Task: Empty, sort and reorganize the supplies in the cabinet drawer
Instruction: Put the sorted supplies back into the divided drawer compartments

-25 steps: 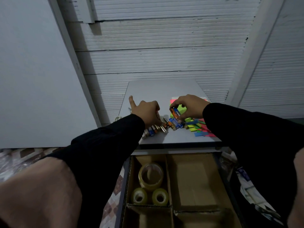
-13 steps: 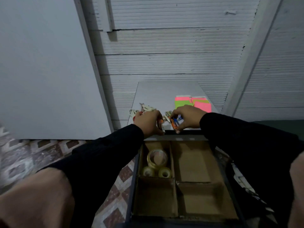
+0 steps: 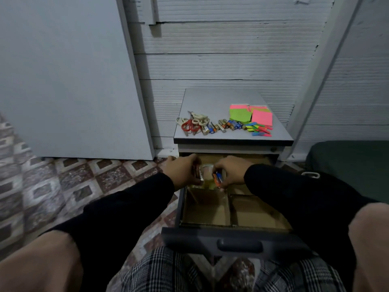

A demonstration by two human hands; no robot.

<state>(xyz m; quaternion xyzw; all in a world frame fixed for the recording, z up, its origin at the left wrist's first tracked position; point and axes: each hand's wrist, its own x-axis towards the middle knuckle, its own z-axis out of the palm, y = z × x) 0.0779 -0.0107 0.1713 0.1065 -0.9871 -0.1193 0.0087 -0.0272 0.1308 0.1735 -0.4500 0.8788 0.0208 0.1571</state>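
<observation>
The open drawer (image 3: 235, 239) holds a cardboard divider (image 3: 229, 205) with bare front compartments. My left hand (image 3: 183, 170) grips a few batteries (image 3: 197, 172) above the back left compartment. My right hand (image 3: 229, 172) holds an orange and blue battery (image 3: 217, 179) beside it. A clear tape roll (image 3: 207, 169) shows between the two hands. On the cabinet top (image 3: 221, 98) lie more batteries (image 3: 223, 125), scissors (image 3: 192, 124), sticky notes (image 3: 250, 115) and coloured flags (image 3: 260, 131).
A grey board (image 3: 67, 76) leans on the wall to the left of the cabinet. Patterned tiles (image 3: 63, 186) cover the floor. A dark green cushion (image 3: 353, 165) sits at the right. My knees and checked trousers (image 3: 168, 275) fill the foreground under the drawer front.
Both hands came off the cabinet top with batteries and dropped down over the drawer's back left compartment. The view pulled back, showing the whole drawer and the supplies left on top.
</observation>
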